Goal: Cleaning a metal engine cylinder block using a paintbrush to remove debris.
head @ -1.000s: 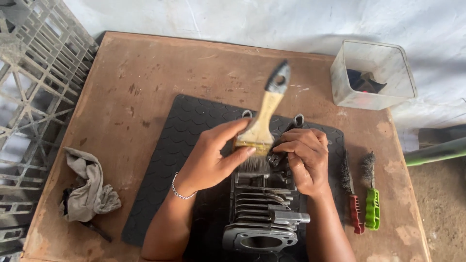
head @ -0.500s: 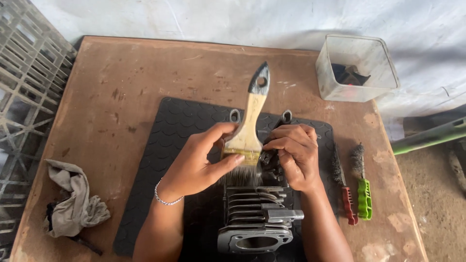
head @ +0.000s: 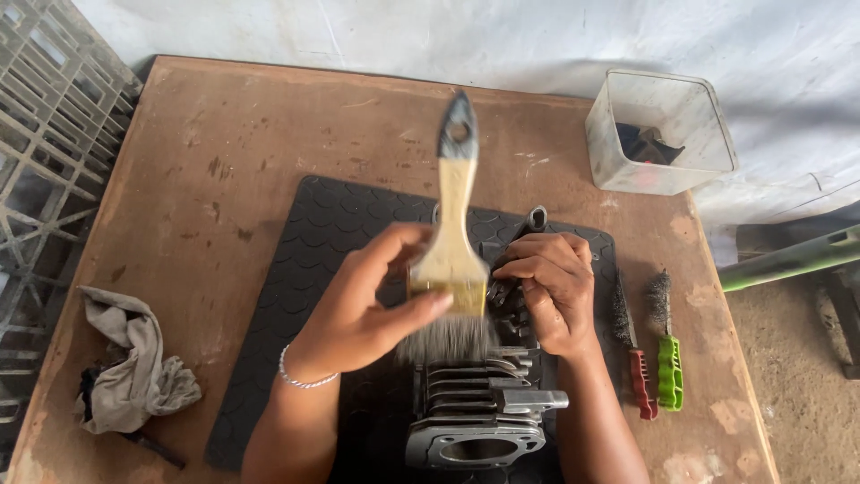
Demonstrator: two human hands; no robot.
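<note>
My left hand (head: pixel 363 309) grips a wooden-handled paintbrush (head: pixel 451 242) by its ferrule, with the grey bristles down on top of a finned metal engine cylinder (head: pixel 479 408). The brush is blurred. The cylinder lies on a black rubber mat (head: pixel 296 269), its open bore facing me. My right hand (head: pixel 551 291) rests on the cylinder's far end, fingers curled over a dark part there. A thin bracelet circles my left wrist.
The mat lies on a worn wooden table (head: pixel 224 143). A crumpled grey rag (head: pixel 130 363) lies at the left edge. Two wire brushes, red-handled (head: pixel 634 350) and green-handled (head: pixel 665 354), lie right of the mat. A clear plastic tub (head: pixel 658 130) stands at the back right. A metal grid crate (head: pixel 45 116) is left.
The paintbrush has swung from leaning right to nearly upright, and its bristles have moved across the cylinder's top. My right hand has stayed on the cylinder. The view has shifted slightly.
</note>
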